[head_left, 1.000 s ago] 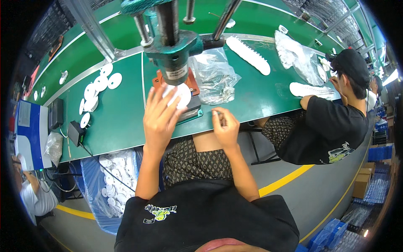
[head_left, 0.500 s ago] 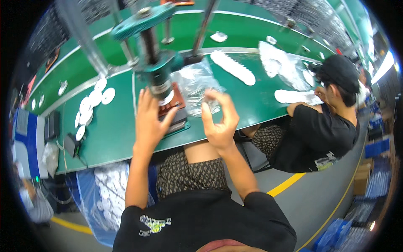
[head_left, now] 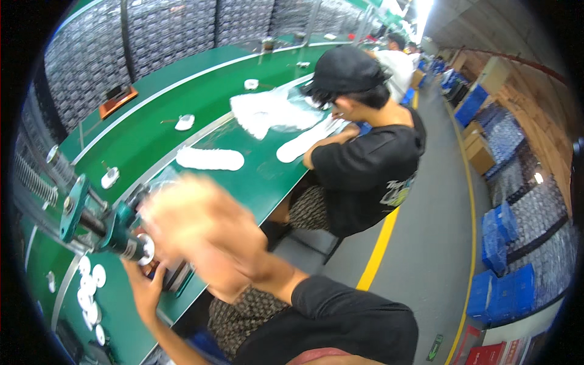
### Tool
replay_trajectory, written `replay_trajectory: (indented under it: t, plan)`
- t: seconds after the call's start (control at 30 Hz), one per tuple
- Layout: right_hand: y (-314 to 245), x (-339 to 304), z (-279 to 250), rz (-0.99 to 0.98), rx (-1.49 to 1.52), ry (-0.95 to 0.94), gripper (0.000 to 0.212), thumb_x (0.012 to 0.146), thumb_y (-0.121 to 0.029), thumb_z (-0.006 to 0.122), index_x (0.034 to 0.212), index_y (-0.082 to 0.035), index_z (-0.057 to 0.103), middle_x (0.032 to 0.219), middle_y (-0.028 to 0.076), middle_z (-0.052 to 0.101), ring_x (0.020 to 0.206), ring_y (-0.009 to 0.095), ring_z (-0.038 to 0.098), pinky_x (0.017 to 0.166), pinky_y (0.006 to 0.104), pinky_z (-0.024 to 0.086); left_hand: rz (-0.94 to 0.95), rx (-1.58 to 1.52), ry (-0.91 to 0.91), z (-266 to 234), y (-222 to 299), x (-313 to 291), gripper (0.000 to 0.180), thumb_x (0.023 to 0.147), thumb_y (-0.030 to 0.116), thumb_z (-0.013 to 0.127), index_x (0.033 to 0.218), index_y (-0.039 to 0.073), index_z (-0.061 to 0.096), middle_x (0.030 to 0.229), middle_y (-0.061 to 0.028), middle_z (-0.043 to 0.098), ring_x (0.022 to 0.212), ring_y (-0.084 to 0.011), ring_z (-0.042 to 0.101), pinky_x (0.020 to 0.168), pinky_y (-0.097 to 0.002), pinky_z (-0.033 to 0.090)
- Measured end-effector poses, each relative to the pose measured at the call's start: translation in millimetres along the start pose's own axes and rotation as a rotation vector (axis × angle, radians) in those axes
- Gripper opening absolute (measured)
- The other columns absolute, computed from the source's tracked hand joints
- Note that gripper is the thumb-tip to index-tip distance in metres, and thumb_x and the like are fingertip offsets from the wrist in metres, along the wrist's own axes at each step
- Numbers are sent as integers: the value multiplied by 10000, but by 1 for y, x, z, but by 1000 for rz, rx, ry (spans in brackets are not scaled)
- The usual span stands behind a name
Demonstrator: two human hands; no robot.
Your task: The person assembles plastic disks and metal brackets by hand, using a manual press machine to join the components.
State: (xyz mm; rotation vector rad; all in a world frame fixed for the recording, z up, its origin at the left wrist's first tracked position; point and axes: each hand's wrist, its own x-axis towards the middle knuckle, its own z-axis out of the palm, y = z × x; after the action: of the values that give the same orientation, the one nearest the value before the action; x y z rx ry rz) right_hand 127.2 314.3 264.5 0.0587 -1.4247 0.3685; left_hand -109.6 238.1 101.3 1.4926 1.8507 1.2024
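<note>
Green bench (head_left: 201, 131) ahead, press (head_left: 100, 222) at my left. I'd say I'm loading the press: left hand (head_left: 143, 292) steadies the white disc (head_left: 146, 249) under its head, fingers spread. Right hand (head_left: 194, 213) is a blur above it; grip, can't tell. Next: centre the disc, keep fingers away.

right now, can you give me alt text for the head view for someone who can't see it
A person's left hand rests at the base of a teal press on a green workbench, while their right hand is a motion-blurred smear in front of it. White round pieces lie nearby, and a co-worker in a black cap sits alongside by white insoles.
</note>
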Motion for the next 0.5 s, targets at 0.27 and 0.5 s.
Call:
replay_trajectory:
  t: [0.27,0.5]
  plan:
    - [-9,-95,-8,133,452,188,357,967,-97,393,642,-36,527,682,113,560,634,255,542,734,453,493,347,223,281,25,-29,4,669,821,18,678,1438,26,421,1366,-141,494,1025,-192,537,887,-330,443]
    - [29,-17,46,337,374,1,745,943,-82,512,1546,-6,80,1541,288,303,1429,386,323,1186,464,177,476,346,403,31,-23,3,514,816,33,686,1315,7,567,1326,-152,542,945,-234,557,782,-270,448]
